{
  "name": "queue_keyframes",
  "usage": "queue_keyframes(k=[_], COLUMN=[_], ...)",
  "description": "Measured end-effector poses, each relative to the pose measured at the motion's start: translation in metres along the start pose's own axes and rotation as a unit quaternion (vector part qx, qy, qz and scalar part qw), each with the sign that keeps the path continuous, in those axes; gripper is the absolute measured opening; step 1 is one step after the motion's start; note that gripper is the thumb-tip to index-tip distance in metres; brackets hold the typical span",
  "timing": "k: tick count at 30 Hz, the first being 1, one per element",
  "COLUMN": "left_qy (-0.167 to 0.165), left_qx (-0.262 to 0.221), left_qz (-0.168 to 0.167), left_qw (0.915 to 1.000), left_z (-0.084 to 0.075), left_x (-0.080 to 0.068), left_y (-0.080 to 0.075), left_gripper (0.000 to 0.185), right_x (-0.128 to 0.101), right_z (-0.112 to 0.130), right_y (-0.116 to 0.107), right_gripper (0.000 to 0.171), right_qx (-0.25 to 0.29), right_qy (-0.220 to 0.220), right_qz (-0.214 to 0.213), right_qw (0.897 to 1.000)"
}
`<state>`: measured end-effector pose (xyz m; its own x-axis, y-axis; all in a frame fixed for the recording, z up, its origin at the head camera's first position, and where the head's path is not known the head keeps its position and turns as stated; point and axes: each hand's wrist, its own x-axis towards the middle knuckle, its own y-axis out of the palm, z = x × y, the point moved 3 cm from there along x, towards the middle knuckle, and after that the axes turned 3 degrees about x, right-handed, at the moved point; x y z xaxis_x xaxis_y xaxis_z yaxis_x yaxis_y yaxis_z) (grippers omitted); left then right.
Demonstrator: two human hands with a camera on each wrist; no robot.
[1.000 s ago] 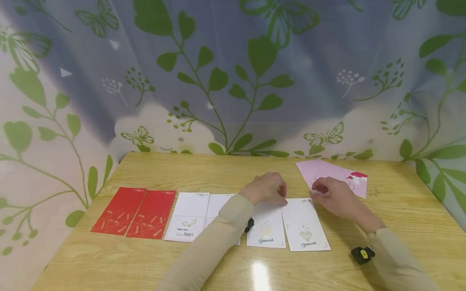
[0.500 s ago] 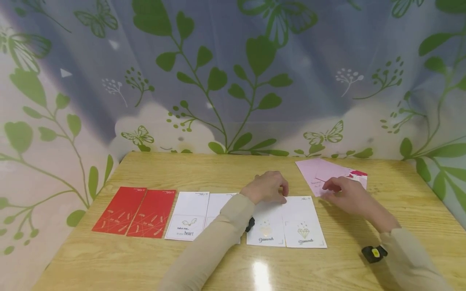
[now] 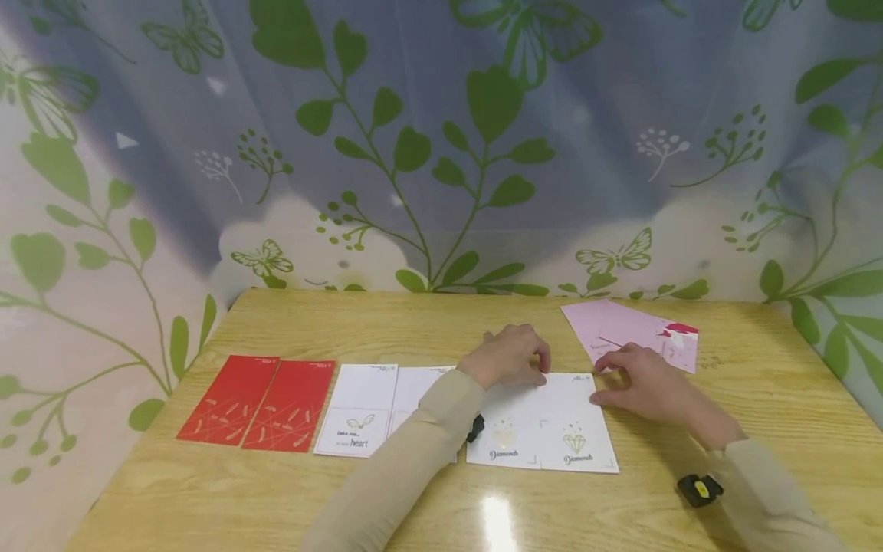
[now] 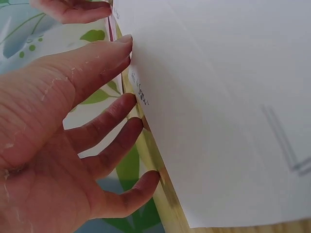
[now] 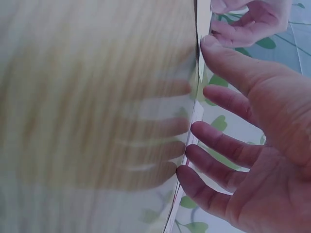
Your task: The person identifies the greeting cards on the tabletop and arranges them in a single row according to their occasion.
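Two white cards with gold diamonds and the word "Diamonds" lie edge to edge: a left diamond card (image 3: 507, 437) and a right diamond card (image 3: 576, 429). My left hand (image 3: 507, 356) rests at their far edge near the seam, fingers relaxed, thumb tip at the card edge in the left wrist view (image 4: 73, 126). Beside the far right corner of the right diamond card is my right hand (image 3: 651, 391), its thumb tip near that card's side and its fingers loosely bent. In the right wrist view, the right fingertips touch the tabletop (image 5: 97, 111).
To the left lie two red cards (image 3: 228, 399) and two white cards with wings (image 3: 355, 406), one partly behind my left forearm. Overlapping pink cards (image 3: 638, 326) lie at the back right. A patterned curtain (image 3: 441, 192) hangs behind the table.
The right diamond card has shifted left, closing the gap to the left one. My right hand moved off toward the pink cards, then back to the card's corner. My left hand stays nearly still.
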<state>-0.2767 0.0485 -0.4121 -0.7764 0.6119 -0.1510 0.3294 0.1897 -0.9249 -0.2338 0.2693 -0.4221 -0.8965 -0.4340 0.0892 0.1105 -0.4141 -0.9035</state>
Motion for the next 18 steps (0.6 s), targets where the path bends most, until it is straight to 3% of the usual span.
queue_keyframes(k=[10, 18], left_qy=[-0.003, -0.002], left_qx=[-0.046, -0.040], left_qz=[0.036, 0.025], left_qw=[0.9983, 0.9989], left_z=[0.019, 0.027], left_x=[-0.008, -0.013], left_y=[-0.006, -0.009], left_gripper=[0.011, 0.007], right_x=[0.000, -0.003], right_z=[0.010, 0.010], right_y=[0.002, 0.000], right_gripper=[0.033, 0.036], right_qx=[-0.012, -0.004], right_qy=[-0.017, 0.000], right_qz=[0.008, 0.013], right_qw=[1.000, 1.000])
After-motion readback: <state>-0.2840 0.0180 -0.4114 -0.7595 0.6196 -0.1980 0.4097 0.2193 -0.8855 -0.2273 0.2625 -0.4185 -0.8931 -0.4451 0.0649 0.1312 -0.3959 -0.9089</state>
